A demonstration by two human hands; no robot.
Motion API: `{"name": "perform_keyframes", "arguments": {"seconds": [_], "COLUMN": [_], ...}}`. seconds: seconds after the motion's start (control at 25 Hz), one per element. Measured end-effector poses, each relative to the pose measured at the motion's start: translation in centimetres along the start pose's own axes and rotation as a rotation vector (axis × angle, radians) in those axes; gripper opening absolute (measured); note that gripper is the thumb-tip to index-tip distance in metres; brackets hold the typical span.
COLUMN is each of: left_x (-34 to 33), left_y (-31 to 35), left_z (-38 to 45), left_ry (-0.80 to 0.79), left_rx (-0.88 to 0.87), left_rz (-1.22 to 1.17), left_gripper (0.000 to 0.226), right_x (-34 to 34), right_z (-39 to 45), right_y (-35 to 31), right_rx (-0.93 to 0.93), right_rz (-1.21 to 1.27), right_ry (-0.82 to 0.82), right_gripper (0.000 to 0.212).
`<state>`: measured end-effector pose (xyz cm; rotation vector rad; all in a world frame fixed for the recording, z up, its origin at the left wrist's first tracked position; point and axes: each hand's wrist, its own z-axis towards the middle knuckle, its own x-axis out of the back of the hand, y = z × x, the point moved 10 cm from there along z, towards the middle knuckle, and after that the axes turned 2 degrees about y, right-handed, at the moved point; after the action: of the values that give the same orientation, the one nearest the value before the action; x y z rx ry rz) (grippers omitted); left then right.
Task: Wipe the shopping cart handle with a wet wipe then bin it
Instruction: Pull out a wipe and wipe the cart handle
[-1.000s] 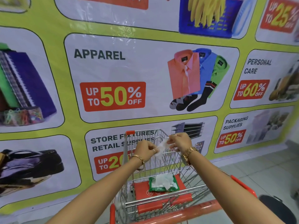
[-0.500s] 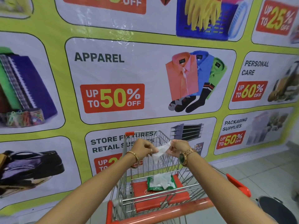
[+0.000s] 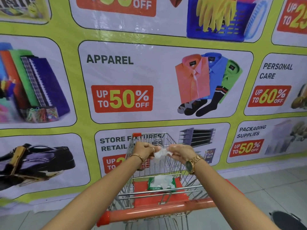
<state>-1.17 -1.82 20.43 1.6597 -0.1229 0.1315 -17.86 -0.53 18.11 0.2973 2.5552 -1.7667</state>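
Observation:
A white wet wipe [image 3: 159, 154] is stretched between both my hands above the cart basket. My left hand [image 3: 144, 151] pinches its left edge and my right hand [image 3: 181, 151] pinches its right edge. Below and nearer to me runs the orange cart handle [image 3: 159, 211], untouched by either hand. A green pack of wet wipes [image 3: 162, 184] with a sheet sticking out lies on the red child-seat flap [image 3: 180, 185] of the wire shopping cart [image 3: 171, 141]. The dark rim of a bin [image 3: 286, 220] shows at the bottom right corner.
A large sale banner [image 3: 149, 80] covers the wall right behind the cart's front. Pale floor tiles [image 3: 274, 188] stretch to the right of the cart, toward the bin.
The view has dropped and moved closer, so the handle shows more fully. My hands have pulled slightly apart, spreading the wipe between them.

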Motion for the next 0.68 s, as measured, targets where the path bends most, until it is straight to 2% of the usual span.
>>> {"name": "perform_keyframes", "arguments": {"seconds": [0.08,0.2,0.36,0.48,0.56,0.68], "left_x": [-0.2,-0.4,-0.2,0.1,0.2,0.2], "left_y": [-0.2,-0.3,-0.4,-0.4,-0.3,-0.2], "left_z": [-0.6,-1.6,-2.9,-3.9,-4.5,-5.2], "left_ry": [0.002,0.023,0.079,0.104,0.12,0.136], "left_rx": [0.006,0.01,0.01,0.001,-0.004,-0.012], "left_rz": [0.012,0.043,0.043,0.079,0.082,0.079], "left_gripper": [0.017,0.021,0.024,0.025,0.025,0.027], "right_x": [0.4,0.1,0.4,0.2,0.1,-0.4], "right_z": [-0.9,-2.1,-3.1,-4.0,-4.6,-5.7], "right_y": [-0.4,-0.5,0.6,1.3,1.3,1.0], "right_rx": [0.047,0.093,0.019,-0.013,-0.006,0.066], "right_rz": [-0.109,-0.125,0.159,0.234,0.189,-0.048], "right_ry": [0.066,0.056,-0.003,-0.071,-0.121,-0.181], "right_gripper": [0.024,0.031,0.04,0.041,0.041,0.044]}}
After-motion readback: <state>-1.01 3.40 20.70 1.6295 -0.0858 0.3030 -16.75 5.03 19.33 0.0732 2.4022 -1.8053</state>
